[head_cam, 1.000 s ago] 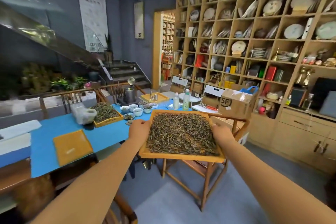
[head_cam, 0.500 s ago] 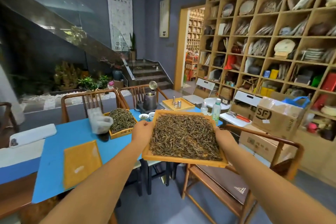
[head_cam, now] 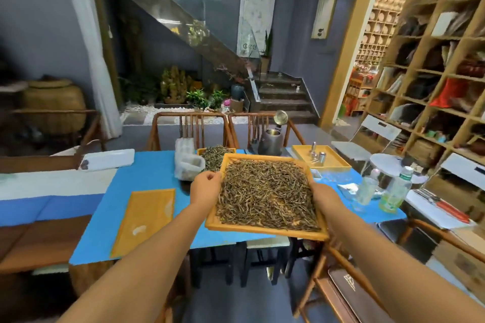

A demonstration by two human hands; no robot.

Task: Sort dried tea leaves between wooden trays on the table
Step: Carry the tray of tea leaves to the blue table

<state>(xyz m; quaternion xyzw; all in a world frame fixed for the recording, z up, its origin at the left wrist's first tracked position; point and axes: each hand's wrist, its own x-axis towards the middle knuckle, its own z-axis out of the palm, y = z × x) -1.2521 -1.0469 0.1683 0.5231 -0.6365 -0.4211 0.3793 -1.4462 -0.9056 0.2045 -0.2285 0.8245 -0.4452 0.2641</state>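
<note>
We hold 1 wooden tray (head_cam: 265, 228) of dried tea leaves (head_cam: 265, 194) above the table (head_cam: 147, 165), left hand (head_cam: 206, 187) gripping its 9 o'clock edge, right hand (head_cam: 324, 198) its 3 o'clock edge. A second leaf tray (head_cam: 210, 156) sits at 11 o'clock, an empty tray (head_cam: 144, 217) at 9.

grey walls (head_cam: 39, 34), glass-sided staircase (head_cam: 278, 97), wooden shelving (head_cam: 433, 73) on the right — two chairs (head_cam: 189, 126) behind

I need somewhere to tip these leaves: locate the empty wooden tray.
The empty wooden tray lies flat on the blue table, left of the full tray and beyond the left forearm.
</note>
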